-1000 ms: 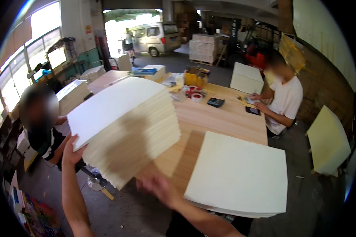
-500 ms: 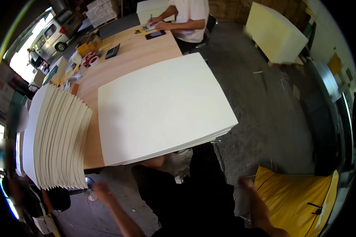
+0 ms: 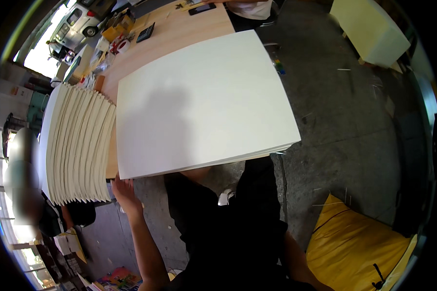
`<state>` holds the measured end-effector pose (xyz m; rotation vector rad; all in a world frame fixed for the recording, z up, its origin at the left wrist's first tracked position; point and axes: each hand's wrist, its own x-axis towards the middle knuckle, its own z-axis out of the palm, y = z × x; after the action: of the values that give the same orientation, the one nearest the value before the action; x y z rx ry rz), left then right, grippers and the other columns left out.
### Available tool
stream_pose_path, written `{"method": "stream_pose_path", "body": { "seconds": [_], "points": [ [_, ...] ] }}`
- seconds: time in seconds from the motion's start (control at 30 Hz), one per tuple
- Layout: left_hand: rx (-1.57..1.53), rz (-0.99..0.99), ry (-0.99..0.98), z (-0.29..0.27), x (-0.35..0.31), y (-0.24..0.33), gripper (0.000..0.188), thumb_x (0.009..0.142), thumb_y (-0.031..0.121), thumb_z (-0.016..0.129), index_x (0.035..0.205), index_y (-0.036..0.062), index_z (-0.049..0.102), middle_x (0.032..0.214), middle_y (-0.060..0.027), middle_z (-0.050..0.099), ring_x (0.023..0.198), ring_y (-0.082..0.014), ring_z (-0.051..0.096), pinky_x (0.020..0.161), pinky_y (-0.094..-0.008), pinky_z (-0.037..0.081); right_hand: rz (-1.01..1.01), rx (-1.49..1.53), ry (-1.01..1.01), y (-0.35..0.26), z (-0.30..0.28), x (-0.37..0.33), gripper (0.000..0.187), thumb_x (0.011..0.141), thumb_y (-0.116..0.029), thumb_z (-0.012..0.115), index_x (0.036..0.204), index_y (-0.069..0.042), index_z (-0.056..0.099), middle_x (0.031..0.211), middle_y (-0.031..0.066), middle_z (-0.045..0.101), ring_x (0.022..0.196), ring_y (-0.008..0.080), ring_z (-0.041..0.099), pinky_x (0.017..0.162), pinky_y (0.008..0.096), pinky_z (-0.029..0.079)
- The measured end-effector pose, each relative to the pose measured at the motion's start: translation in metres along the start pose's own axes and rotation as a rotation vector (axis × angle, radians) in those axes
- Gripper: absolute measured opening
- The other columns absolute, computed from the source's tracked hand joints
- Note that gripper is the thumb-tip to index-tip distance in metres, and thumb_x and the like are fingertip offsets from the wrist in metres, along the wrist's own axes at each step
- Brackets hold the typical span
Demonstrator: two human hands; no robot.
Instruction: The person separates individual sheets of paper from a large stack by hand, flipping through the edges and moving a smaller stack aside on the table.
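Note:
A broad stack of large white sheets [image 3: 209, 102] lies on the wooden table [image 3: 167, 30], its near edge overhanging slightly. My left hand [image 3: 126, 194] is raised to the stack's near left corner, fingers stretched out and their tips at the corner and table edge. Whether the fingertips press on the sheets is hard to make out. Beside that hand, to the left, stands a fanned pile of folded white sheets [image 3: 80, 145] with wavy edges. My right forearm [image 3: 298, 259] hangs beside my black shorts; its hand is hidden against the leg.
A calculator [image 3: 145, 32], tape rolls [image 3: 123, 46] and a phone [image 3: 202, 9] lie farther up the table, where another person's arm [image 3: 247, 2] shows. A yellow bag [image 3: 357, 242] sits on the floor at lower right. A pale block-shaped stack [image 3: 371, 31] stands far right.
My left hand has risen to the corner of the sheet stack. My right hand has dropped back out of sight beside my leg. The view has shifted, and a shadow now falls across the sheets.

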<state>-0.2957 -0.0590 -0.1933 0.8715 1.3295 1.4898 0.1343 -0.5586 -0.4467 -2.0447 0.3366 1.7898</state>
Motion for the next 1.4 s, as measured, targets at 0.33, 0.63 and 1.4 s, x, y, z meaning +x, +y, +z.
{"method": "stream_pose_path", "body": {
  "seconds": [0.33, 0.63, 1.4],
  "points": [
    [0.134, 0.055, 0.097, 0.045, -0.004, -0.006, 0.051, 0.108, 0.036, 0.053, 0.145, 0.0004, 0.048, 0.140, -0.0129, 0.056, 0.133, -0.0220, 0.051, 0.115, -0.0372, 0.038, 0.029, -0.082, 0.015, 0.004, -0.009, -0.009, 0.035, 0.103, -0.029, 0.061, 0.126, -0.002, 0.065, 0.112, 0.0142, 0.070, 0.100, 0.0297, 0.067, 0.091, 0.0449, 0.055],
    [0.072, 0.086, 0.013, 0.032, 0.001, -0.020, 0.059, 0.108, 0.038, 0.053, 0.151, -0.0012, 0.043, 0.151, -0.0138, 0.051, 0.141, -0.0251, 0.047, 0.120, -0.0405, 0.033, 0.025, -0.099, 0.017, -0.005, -0.008, -0.005, 0.034, 0.104, -0.029, 0.060, 0.123, -0.002, 0.065, 0.109, 0.0137, 0.070, 0.098, 0.0283, 0.067, 0.089, 0.0437, 0.054],
    [-0.114, 0.192, 0.173, 0.042, 0.020, -0.058, 0.052, 0.105, 0.045, 0.052, 0.133, 0.0013, 0.056, 0.133, -0.0101, 0.060, 0.123, -0.0242, 0.053, 0.109, -0.0404, 0.038, -0.219, -0.142, 0.082, -0.051, 0.019, 0.040, 0.031, 0.104, -0.028, 0.059, 0.116, 0.000, 0.066, 0.103, 0.0124, 0.070, 0.093, 0.0247, 0.066, 0.084, 0.0407, 0.054]
  ]
}}
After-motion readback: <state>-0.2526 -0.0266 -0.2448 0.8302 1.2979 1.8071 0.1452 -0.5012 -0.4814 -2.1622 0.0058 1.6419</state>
